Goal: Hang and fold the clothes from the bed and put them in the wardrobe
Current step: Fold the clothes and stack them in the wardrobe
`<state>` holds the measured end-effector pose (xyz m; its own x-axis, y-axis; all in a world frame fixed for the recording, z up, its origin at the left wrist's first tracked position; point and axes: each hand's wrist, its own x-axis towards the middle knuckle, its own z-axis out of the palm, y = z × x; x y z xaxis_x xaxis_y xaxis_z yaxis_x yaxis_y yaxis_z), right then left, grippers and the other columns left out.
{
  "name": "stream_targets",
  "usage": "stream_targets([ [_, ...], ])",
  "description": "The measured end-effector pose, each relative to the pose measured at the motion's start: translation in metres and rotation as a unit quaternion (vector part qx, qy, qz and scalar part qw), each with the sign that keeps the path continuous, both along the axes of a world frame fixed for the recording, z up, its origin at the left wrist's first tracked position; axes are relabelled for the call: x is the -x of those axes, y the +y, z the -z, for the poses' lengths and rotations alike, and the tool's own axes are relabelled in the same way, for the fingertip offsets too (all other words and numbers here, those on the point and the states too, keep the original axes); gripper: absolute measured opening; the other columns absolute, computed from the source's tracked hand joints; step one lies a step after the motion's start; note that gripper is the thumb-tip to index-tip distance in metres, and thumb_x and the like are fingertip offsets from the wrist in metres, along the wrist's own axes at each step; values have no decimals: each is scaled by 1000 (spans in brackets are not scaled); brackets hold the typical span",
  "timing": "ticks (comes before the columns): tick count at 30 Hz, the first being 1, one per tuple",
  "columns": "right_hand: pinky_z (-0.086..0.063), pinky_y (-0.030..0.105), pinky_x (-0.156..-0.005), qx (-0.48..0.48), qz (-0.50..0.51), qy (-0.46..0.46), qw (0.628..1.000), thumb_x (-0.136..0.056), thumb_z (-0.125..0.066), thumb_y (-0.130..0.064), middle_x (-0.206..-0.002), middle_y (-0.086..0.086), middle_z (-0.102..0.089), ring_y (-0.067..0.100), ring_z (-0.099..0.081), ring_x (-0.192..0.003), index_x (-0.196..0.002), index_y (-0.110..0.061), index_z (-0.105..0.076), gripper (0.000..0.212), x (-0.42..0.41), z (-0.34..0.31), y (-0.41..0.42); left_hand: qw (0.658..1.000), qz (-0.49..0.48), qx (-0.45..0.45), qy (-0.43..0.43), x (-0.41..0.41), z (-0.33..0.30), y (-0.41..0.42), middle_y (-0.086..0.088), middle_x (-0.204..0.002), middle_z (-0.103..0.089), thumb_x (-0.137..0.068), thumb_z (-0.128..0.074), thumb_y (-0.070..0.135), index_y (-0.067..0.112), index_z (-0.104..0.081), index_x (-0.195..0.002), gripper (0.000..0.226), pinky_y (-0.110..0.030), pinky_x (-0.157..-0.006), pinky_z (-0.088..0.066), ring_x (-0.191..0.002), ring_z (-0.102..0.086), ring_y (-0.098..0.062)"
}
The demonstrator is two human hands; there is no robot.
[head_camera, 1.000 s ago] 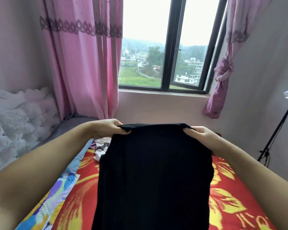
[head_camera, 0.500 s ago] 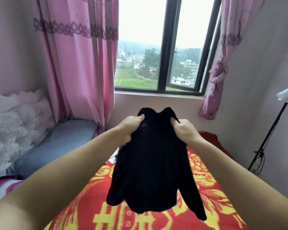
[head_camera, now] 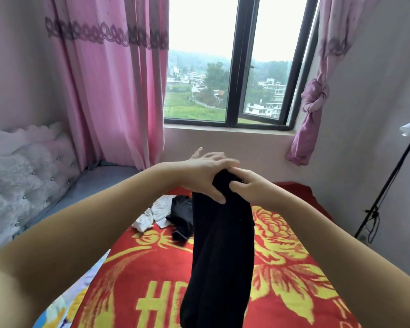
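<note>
Left hand (head_camera: 205, 172): grips top of black garment (head_camera: 220, 252).
Right hand (head_camera: 251, 188): pinches same top.
Garment: hangs above bed (head_camera: 294, 268).

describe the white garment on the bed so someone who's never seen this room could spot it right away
Find the red blanket with yellow flowers under the window. Near its far left edge lies a crumpled white garment, beside a dark garment. It is the only white piece on the blanket.
</note>
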<state>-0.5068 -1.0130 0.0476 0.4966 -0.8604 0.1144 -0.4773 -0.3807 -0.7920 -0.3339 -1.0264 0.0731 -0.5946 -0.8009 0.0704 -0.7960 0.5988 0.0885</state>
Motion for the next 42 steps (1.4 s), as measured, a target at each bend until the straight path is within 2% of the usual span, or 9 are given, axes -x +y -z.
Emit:
stream_targets([
  [2, -52, 29, -69, 1, -9, 3, 1000, -90, -43, -4, -96, 7, -65, 16, -60, -78, -110, -24, -60, 33, 3, -4, 5, 996, -6, -79, 48, 0, 4, -5, 6, -106, -61, -80, -73, 33, 21, -55, -117, 44, -33, -98, -37, -101, -55, -14],
  [5, -45, 27, -64, -6, 11, 15, 1000, -83, -48, -10, -89, 8, -59, 15, -54, -71, -111, -32, -54, 36, 13, 2, 8, 989, -7, -128, 76, 5, 2, -11, 10, -73, -60, -83, -72, 24, 18, -64, -92, 14, -26, -70, -45, -65, -55, -7],
  [11, -49, 20, -85, -157, -47, 19, 986, -84, -63, -11, -127, -13, -46, 3, -52, -111, -140, -45, -17, 80, 32, 75, 14, 986, 11, -153, 59, 15, -12, -23, 9, -85, -69, -86, -69, 17, 20, -70, -96, 11, -21, -73, -54, -77, -66, -8],
  [16, -49, 39, -100, -219, 13, 28, 975, -83, -62, -13, -121, 0, -63, 12, -61, -110, -119, -24, -57, 38, 57, 140, -5, 985, 8, -165, 57, 10, -11, -38, 10, -88, -69, -87, -66, 12, 21, -70, -98, 15, -20, -73, -55, -78, -66, -3],
  [20, -53, 38, -89, -106, 151, -23, 983, -84, -68, -14, -104, 1, -68, 17, -65, -97, -101, -26, -59, 23, 70, 131, -40, 995, -34, -83, 48, -13, -1, -65, -2, -96, -68, -88, -64, 15, 14, -68, -102, 14, -32, -83, -53, -89, -64, -19],
  [27, -50, 39, -85, 120, 170, 295, 933, -79, -65, -35, -110, 0, -61, 27, -60, -102, -127, -33, -46, 52, 92, 68, -77, 989, -9, 129, 67, -38, 30, -101, -7, -99, -63, -89, -57, 9, 8, -60, -103, 14, -42, -70, -52, -86, -60, -28],
  [32, -44, 34, -68, 168, 59, 438, 881, -85, -58, -44, -116, 1, -53, 31, -63, -96, -146, -32, -26, 70, 58, 158, -37, 976, 72, 206, 21, -88, 152, -70, -8, -88, -53, -76, -48, 9, 15, -49, -98, 22, -35, -57, -47, -77, -54, -29],
  [35, -46, 35, -51, 99, 0, 441, 892, -69, -76, -40, -101, 5, -56, 28, -65, -77, -143, -28, -40, 83, 19, 287, 11, 985, 80, 134, -70, -130, 282, -22, -6, -83, -49, -72, -46, 10, 17, -44, -90, 19, -36, -60, -43, -71, -50, -26],
  [42, -36, 45, -104, -295, -260, 436, 810, -95, -52, -31, -145, 16, -33, 36, -39, -130, -151, -23, -20, 65, -24, 487, 134, 935, -42, -233, -263, -186, 527, 140, -2, -94, -61, -45, -83, 20, 22, -64, -101, 60, -31, -62, -47, -84, -61, -21],
])
